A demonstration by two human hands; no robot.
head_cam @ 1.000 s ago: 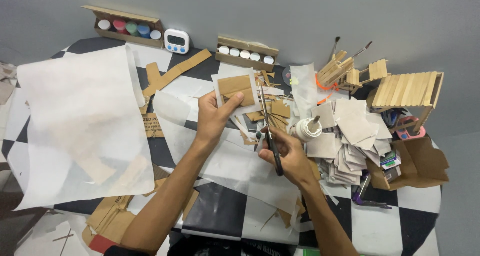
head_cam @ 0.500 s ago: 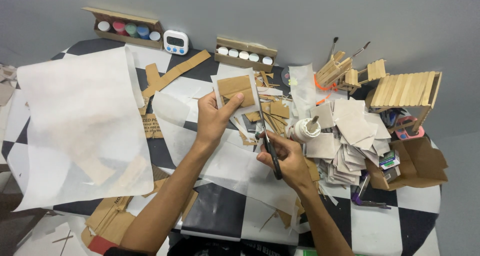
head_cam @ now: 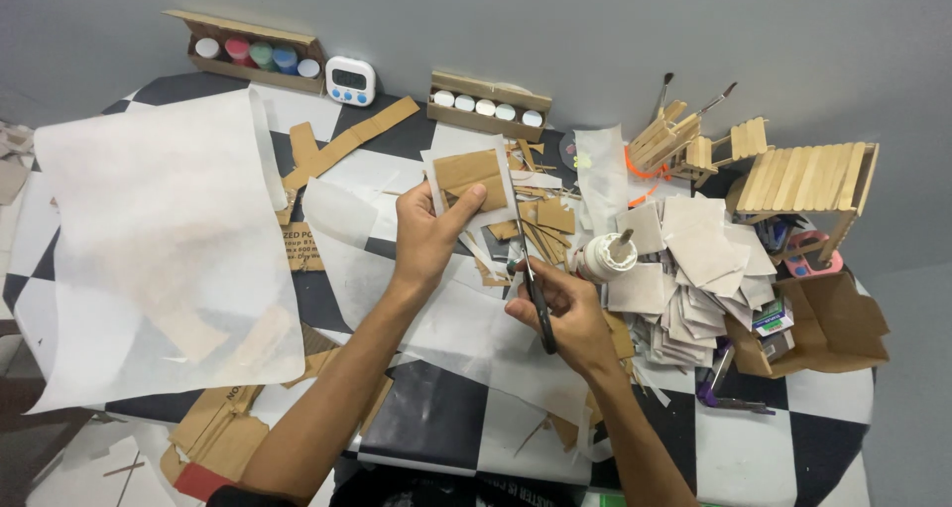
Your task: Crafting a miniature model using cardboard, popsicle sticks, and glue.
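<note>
Left hand [head_cam: 428, 237] pinches a cardboard square backed with white paper [head_cam: 468, 180], thumb on its front, fingers behind, holding it up just above and beyond the hand. Right hand [head_cam: 563, 311] is closed round the handles of black scissors [head_cam: 534, 294]; the blades point up and away from it, toward the lower edge of the square. Whether the blades are parted is too small to tell, and the tips look just short of the paper — not clearly touching.

To cut well, as I judge it: keep the left hand's grip close to the cut line so the paper margin does not flop, and feed the piece into the blades by turning the left hand rather than twisting the scissors. Cut with the inner part of the blades and follow the cardboard edge — the thin paper may tear if pulled.

Just right of the right hand stands a white glue bottle [head_cam: 603, 257]; beyond it, a pile of paper squares [head_cam: 699, 259]. Cardboard scraps [head_cam: 540, 224] lie between the hands, on the table [head_cam: 436, 408]. Far left of the left hand, a big translucent sheet [head_cam: 149, 239].
</note>
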